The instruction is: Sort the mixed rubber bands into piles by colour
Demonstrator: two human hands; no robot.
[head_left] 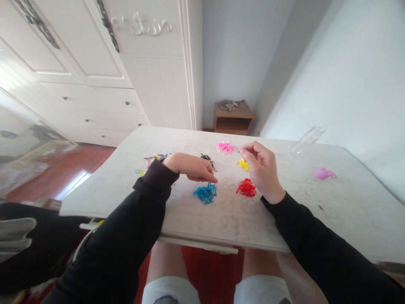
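Observation:
My left hand is closed in a pinch just above a pile of blue rubber bands, and a blue strand reaches up to its fingertips. My right hand hovers beside a small heap of yellow rubber bands, thumb and forefinger pressed together; whatever is between them is too small to name. Red rubber bands lie below that hand. Farther back is a pink pile. Black bands show partly behind my left hand, and a mixed-colour heap is partly covered by my left wrist.
A clear, tube-like container lies on the right of the white table, near the wall. A purple, balloon-like item is in front of it. Beyond the table stand a white cabinet and a small wooden stand.

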